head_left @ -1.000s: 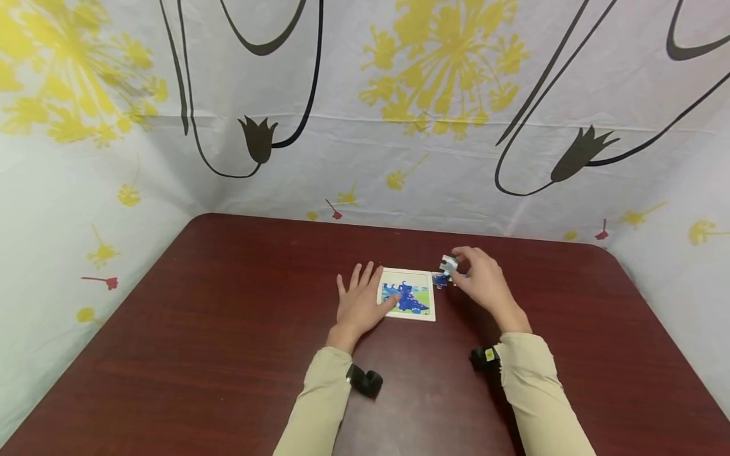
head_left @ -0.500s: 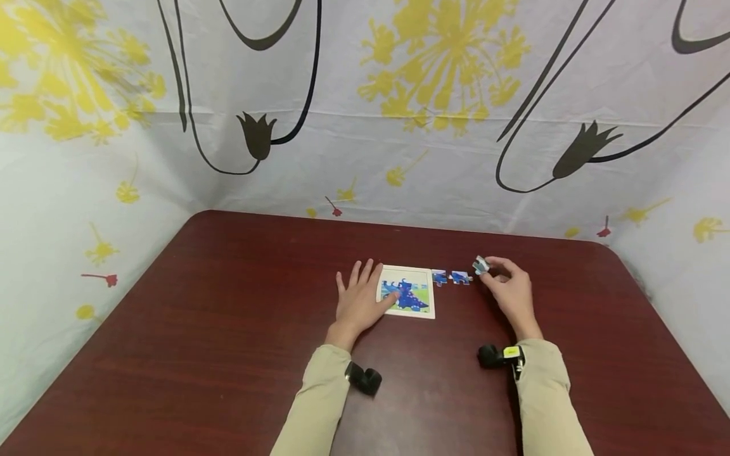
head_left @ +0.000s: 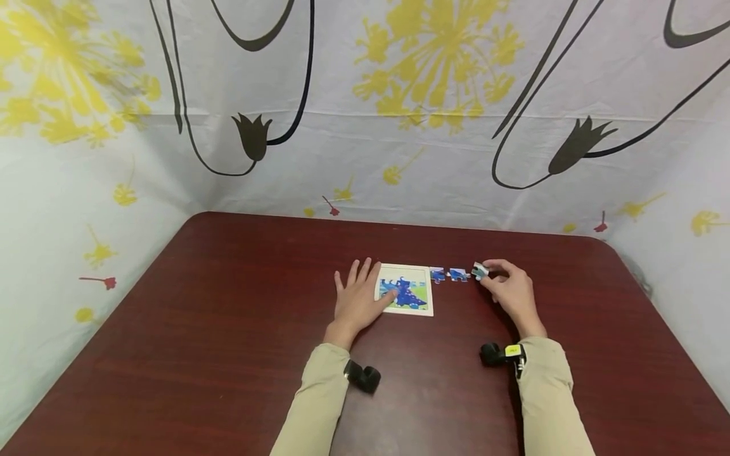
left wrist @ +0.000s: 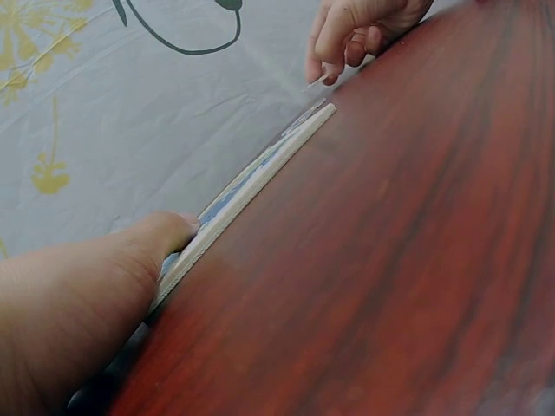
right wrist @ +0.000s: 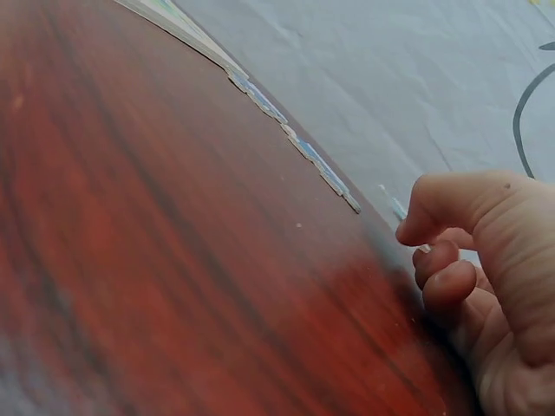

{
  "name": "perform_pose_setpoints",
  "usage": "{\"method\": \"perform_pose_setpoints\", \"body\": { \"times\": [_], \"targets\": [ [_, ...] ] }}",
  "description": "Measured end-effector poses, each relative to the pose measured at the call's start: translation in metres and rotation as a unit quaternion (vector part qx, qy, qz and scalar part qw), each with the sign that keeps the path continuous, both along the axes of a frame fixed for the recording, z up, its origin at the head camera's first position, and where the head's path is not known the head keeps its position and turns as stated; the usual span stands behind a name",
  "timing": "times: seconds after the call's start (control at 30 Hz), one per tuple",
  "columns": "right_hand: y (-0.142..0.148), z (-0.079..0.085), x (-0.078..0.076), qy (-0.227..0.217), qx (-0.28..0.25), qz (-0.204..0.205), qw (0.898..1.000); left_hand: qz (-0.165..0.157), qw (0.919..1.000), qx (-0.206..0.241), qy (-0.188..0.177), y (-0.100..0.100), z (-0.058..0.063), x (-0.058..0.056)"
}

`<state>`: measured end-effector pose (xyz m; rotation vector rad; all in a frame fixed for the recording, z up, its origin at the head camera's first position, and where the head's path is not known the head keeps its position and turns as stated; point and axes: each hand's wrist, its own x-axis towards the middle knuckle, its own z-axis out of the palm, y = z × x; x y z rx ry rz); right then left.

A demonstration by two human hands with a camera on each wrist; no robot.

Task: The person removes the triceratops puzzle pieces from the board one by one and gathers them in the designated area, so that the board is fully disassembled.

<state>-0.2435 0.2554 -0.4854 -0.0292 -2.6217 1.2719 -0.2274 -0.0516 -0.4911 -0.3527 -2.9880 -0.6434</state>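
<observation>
A jigsaw puzzle in a pale square frame (head_left: pixel 421 313) lies on the table, showing a blue dinosaur on its picture. My left hand (head_left: pixel 356 307) rests spread over the frame's left side, thumb on the picture. Right of the frame, two loose blue puzzle pieces sit in a row: one piece (head_left: pixel 437 274) close beside the frame's upper right edge, the other piece (head_left: pixel 458 275) a little further right. At the end of this row my right hand (head_left: pixel 513 294) pinches a third puzzle piece (head_left: pixel 479 271) between thumb and fingers. In the right wrist view that piece looks slightly raised and tilted.
The dark red wooden table (head_left: pixel 228 329) reaches to a patterned white cloth (head_left: pixel 365 126) hung along its back and sides. A black wrist camera (head_left: pixel 365 378) is strapped to the left wrist, and another wrist camera (head_left: pixel 495 354) to the right.
The right hand has moved right from near the frame with the pinched piece, then lowered it slightly. The two loose pieces beside the frame have come into full view. The left hand stays put.
</observation>
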Motion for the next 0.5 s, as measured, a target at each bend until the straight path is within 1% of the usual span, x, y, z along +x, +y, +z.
{"method": "perform_pose_setpoints", "body": {
  "times": [0.1, 0.3, 0.5],
  "targets": [
    [-0.0001, 0.0015, 0.0014, -0.004, 0.013, 0.007, 1.000, 0.000, 1.0000, -0.005, -0.002, -0.0002, 0.0010, 0.0001],
    [-0.0023, 0.0058, 0.0022, -0.006, 0.032, 0.020, 0.999, 0.001, 1.0000, 0.000, -0.002, -0.0010, 0.0023, 0.0010],
    [-0.0030, 0.0059, 0.0009, -0.006, 0.042, 0.026, 0.999, -0.002, 1.0000, 0.001, 0.001, -0.0008, 0.0009, 0.0007]
  ]
}}
